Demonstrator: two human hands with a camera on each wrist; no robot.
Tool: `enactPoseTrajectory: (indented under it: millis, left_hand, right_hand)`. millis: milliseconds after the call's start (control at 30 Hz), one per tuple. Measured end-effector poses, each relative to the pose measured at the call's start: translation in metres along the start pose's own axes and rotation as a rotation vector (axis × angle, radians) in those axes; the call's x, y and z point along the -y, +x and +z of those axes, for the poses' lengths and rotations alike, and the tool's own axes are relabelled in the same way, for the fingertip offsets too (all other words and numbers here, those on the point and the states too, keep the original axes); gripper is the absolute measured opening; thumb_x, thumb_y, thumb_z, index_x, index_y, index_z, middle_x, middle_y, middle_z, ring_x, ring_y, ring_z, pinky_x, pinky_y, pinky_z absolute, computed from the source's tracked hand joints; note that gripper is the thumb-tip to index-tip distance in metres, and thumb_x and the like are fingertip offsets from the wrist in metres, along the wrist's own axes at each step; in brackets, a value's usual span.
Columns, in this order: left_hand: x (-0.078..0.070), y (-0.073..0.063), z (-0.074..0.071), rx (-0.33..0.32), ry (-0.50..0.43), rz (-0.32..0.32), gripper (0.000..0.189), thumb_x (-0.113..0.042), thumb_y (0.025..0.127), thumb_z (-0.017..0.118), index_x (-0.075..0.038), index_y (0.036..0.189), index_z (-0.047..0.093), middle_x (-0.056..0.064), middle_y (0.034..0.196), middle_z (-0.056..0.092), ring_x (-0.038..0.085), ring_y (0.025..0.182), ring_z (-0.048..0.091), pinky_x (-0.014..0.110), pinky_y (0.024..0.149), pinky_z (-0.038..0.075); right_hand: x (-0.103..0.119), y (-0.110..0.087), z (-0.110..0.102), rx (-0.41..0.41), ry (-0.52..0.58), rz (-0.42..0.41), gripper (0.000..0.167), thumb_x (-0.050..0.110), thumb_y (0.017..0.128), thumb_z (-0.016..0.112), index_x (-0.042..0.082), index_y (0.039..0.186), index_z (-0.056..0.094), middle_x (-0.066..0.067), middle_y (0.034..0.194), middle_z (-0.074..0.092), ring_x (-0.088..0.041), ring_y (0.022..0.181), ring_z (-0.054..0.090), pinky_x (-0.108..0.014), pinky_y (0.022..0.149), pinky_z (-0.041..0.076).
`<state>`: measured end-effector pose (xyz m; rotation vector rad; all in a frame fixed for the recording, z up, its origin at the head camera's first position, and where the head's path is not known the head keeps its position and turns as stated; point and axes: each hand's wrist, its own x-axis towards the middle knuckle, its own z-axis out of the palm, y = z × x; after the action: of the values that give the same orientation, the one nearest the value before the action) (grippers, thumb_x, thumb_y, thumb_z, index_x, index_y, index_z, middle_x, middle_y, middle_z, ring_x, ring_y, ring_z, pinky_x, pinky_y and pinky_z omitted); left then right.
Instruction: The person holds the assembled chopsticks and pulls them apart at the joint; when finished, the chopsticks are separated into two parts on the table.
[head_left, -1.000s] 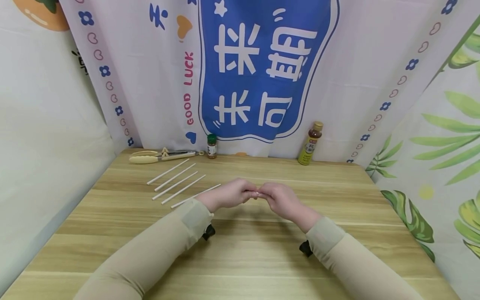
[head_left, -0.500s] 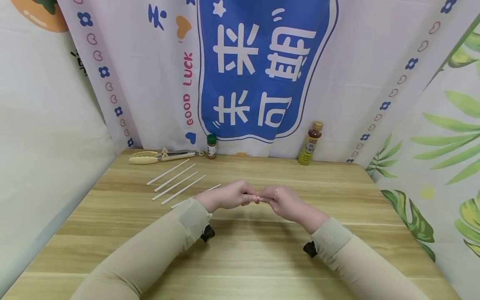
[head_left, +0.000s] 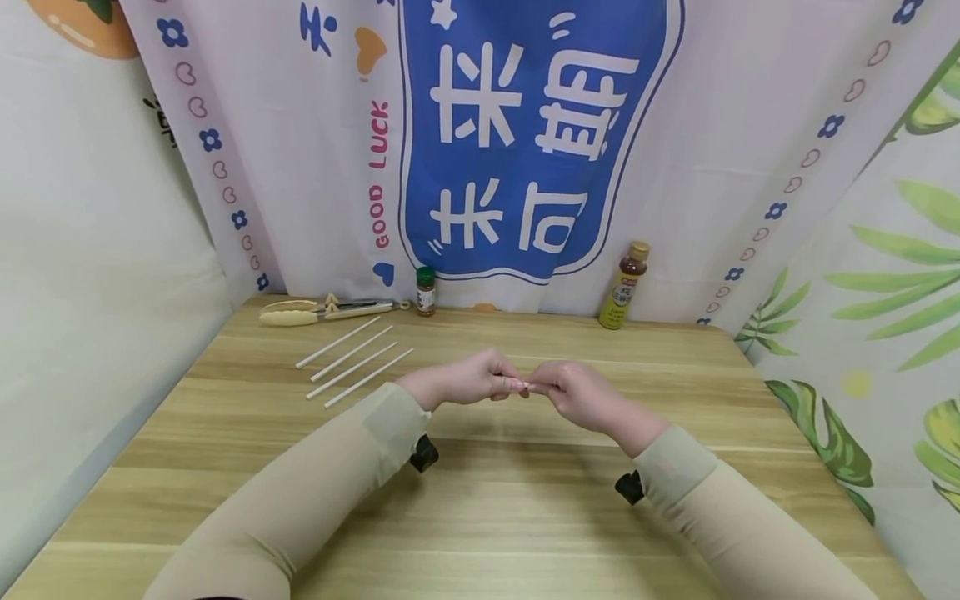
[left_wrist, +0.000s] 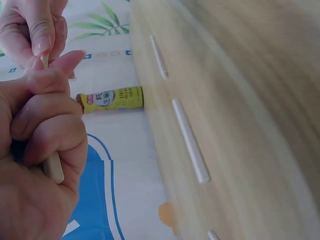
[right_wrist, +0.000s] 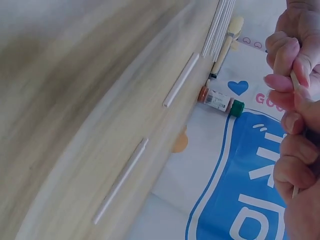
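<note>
The sleeved left arm (head_left: pixel 300 500) is stretched toward two o'clock and the sleeved right arm (head_left: pixel 750 510) toward ten, with the left hand (head_left: pixel 472 377) turned toward three, the right hand (head_left: pixel 583 397) between nine and ten, both held close together, left fingers (left_wrist: pixel 56 125) and right fingers (right_wrist: pixel 295 172) curled inward.

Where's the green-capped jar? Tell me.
In the head view, the jar stands at the back of the table, left of centre, right of the tongs.
</note>
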<state>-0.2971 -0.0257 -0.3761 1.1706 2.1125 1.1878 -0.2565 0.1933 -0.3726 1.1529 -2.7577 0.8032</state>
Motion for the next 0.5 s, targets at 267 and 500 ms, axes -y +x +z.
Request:
enactPoseTrajectory:
  millis: [267, 500]
  left_hand:
    - [-0.0004, 0.0014, -0.0054, 0.042, -0.008, -0.031, 0.024, -0.012, 0.102, 0.054, 0.000, 0.108, 0.074, 0.004, 0.052, 0.046, 0.011, 0.046, 0.033, 0.028, 0.063, 0.039]
    - [-0.0008, -0.0044, -0.0102, 0.048, -0.030, -0.022, 0.024, -0.015, 0.102, 0.054, -0.004, 0.108, 0.075, 0.004, 0.054, 0.047, 0.011, 0.047, 0.033, 0.029, 0.063, 0.040]
  right_hand:
    - [-0.0010, 0.0006, -0.0025, 0.012, 0.020, -0.002, 0.016, 0.005, 0.096, 0.062, 0.013, 0.100, 0.075, 0.005, 0.096, 0.071, -0.010, 0.089, 0.066, -0.032, 0.075, 0.053]
    - [0.0008, 0.0031, -0.0034, 0.000, 0.032, -0.048, 0.016, 0.004, 0.096, 0.062, 0.011, 0.101, 0.075, 0.003, 0.096, 0.071, -0.014, 0.088, 0.067, -0.031, 0.073, 0.053]
